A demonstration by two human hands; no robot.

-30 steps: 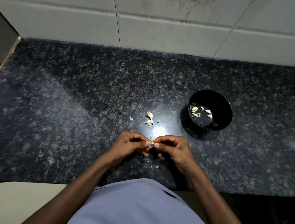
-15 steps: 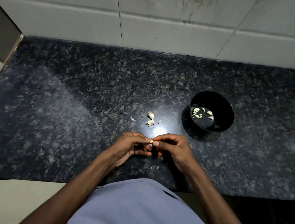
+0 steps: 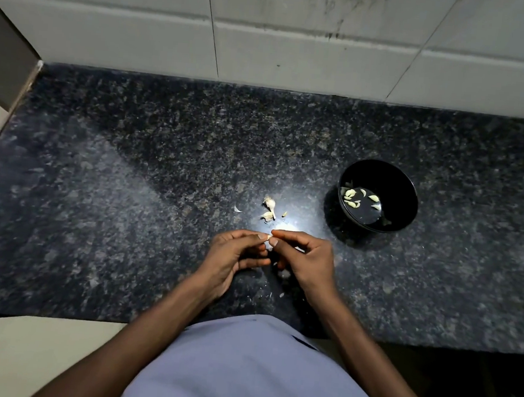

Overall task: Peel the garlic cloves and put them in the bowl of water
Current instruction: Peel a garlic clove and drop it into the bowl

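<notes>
1. Head view, centre of frame: left hand (image 3: 233, 253) and right hand (image 3: 307, 259) meet fingertip to fingertip, both pinching one small garlic clove (image 3: 270, 239) above the dark granite counter (image 3: 126, 218); the other fingers are curled beneath.
2. Just above the hands: garlic pieces and skins (image 3: 269, 208) lie on the counter.
3. Right of centre: black bowl (image 3: 407, 192) holds water with several peeled cloves (image 3: 351, 196) floating; no writing is legible.
</notes>
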